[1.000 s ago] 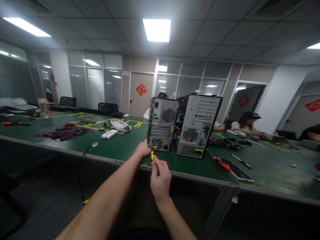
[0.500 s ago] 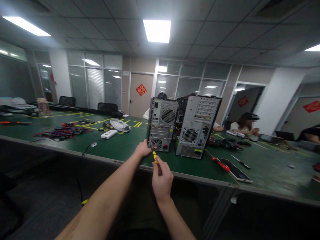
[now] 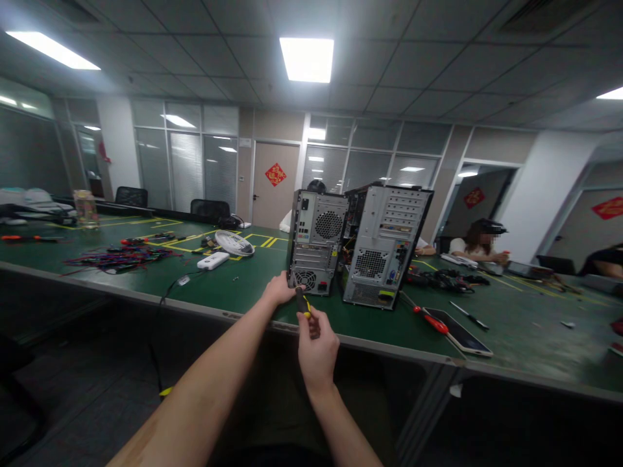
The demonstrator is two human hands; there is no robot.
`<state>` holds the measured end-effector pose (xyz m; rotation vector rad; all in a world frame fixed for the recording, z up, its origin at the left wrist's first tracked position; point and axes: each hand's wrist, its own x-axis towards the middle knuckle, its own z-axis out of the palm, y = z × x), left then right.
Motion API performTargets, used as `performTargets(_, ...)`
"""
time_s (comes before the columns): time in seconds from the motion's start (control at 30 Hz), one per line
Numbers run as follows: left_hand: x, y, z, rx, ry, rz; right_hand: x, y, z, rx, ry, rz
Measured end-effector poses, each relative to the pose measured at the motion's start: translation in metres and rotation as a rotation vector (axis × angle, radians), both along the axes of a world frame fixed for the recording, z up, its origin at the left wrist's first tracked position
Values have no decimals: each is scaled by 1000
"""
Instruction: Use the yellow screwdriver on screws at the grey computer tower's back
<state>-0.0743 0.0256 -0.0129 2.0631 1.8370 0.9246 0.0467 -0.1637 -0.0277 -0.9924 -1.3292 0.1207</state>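
A grey computer tower (image 3: pixel 318 250) with a black side stands upright on the green table, its back panel facing me. Around its lower left corner lies my left hand (image 3: pixel 281 289), closed on the case, with the thumb tip by the screwdriver shaft. My right hand (image 3: pixel 318 344) pinches the end of a black and yellow screwdriver (image 3: pixel 304 303) between thumb and fingers. The screwdriver points up and forward at the lower left of the back panel. Its tip is too small to make out. A second computer tower (image 3: pixel 372 259) stands just to the right.
Right of the towers lie a red-handled screwdriver (image 3: pixel 433 320), a phone (image 3: pixel 462 334), a pen (image 3: pixel 470 316) and black cables (image 3: pixel 448 280). On the left are a wire heap (image 3: pixel 121 258), a white power strip (image 3: pixel 213 261) and a white oval basket (image 3: pixel 234 243). Another person (image 3: pixel 479 246) sits far right.
The screwdriver handle has turned, showing more black and less yellow. My right fingers have shifted on it. My left hand and both towers have stayed in place.
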Motion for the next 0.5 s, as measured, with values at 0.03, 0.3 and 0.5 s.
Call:
performTargets(0.03, 0, 0, 0, 0, -3, -1, 1, -1, 1, 16, -26, 8)
performTargets(0.3, 0, -1, 2, 15, 12, -10, 0, -1, 3, 6, -76, -3)
performTargets(0.5, 0, -1, 1, 6, 6, 0, 3, 3, 2, 9, -51, -18)
